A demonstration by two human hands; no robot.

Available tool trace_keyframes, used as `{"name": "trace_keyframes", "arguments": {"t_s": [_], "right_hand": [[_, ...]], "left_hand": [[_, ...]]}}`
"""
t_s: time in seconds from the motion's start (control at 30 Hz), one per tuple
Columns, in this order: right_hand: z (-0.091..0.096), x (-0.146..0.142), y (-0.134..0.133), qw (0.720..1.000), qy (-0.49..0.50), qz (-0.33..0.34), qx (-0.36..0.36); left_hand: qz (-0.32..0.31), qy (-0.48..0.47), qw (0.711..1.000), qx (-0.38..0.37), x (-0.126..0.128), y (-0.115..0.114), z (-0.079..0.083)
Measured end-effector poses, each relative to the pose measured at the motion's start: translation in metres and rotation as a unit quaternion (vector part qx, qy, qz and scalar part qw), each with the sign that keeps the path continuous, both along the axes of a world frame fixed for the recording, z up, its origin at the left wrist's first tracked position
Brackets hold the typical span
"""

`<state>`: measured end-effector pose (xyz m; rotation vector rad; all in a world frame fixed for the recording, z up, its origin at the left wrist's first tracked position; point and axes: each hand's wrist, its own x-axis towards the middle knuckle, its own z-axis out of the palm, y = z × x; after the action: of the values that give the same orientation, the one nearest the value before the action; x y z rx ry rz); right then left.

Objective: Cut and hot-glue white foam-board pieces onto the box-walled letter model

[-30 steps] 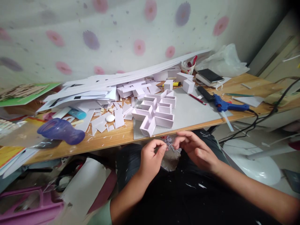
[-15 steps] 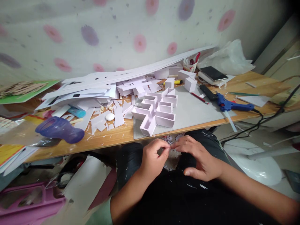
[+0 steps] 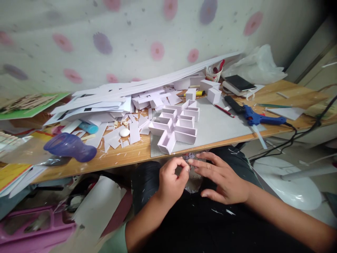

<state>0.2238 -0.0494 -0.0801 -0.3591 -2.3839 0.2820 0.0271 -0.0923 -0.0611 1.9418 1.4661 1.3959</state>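
Over my lap, just in front of the table edge, my left hand [image 3: 173,178] is closed in a pinch of thumb and forefinger. Whatever may be between those fingertips is too small to make out. My right hand [image 3: 222,177] is beside it with fingers stretched and spread, the fingertips close to the left hand's pinch; I see nothing held in it. Beyond both hands, a white foam-board model [image 3: 185,134] of open-topped compartments, branching off a central spine, stands on a grey mat [image 3: 216,128].
A blue glue gun [image 3: 259,117] and a red pencil [image 3: 223,110] lie to the right. White board scraps [image 3: 134,131], a purple translucent container [image 3: 71,147] and stacked white sheets [image 3: 105,93] occupy the left. A yellow cutter [image 3: 200,93] and a cup of tools [image 3: 212,75] are at the back.
My right hand's fingers have drawn slightly apart from my left fingertips and spread wider. The left hand stays pinched in nearly the same place. The view has shifted slightly.
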Motion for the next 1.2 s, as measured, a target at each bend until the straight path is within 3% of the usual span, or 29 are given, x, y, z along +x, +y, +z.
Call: {"name": "trace_keyframes", "arguments": {"t_s": [0.1, 0.23, 0.57, 0.87, 1.2], "right_hand": [[0.001, 0.0, 0.0, 1.0, 0.002, 0.003, 0.006], [0.001, 0.0, -0.001, 1.0, -0.003, 0.008, 0.011], [0.004, 0.003, -0.001, 0.998, -0.039, -0.002, 0.052], [0.012, 0.004, -0.001, 0.995, -0.063, 0.002, 0.077], [0.012, 0.004, -0.002, 0.995, -0.062, 0.009, 0.082]], "left_hand": [[-0.019, -0.079, 0.994, -0.066, -0.003, 0.0, 0.0], [-0.025, -0.114, 0.99, -0.084, -0.004, 0.0, 0.002], [-0.035, -0.074, 0.99, -0.115, -0.011, 0.003, 0.005], [-0.015, -0.012, 0.995, -0.099, -0.006, 0.005, 0.009], [-0.029, -0.056, 0.989, -0.135, -0.007, 0.005, 0.0]]}}
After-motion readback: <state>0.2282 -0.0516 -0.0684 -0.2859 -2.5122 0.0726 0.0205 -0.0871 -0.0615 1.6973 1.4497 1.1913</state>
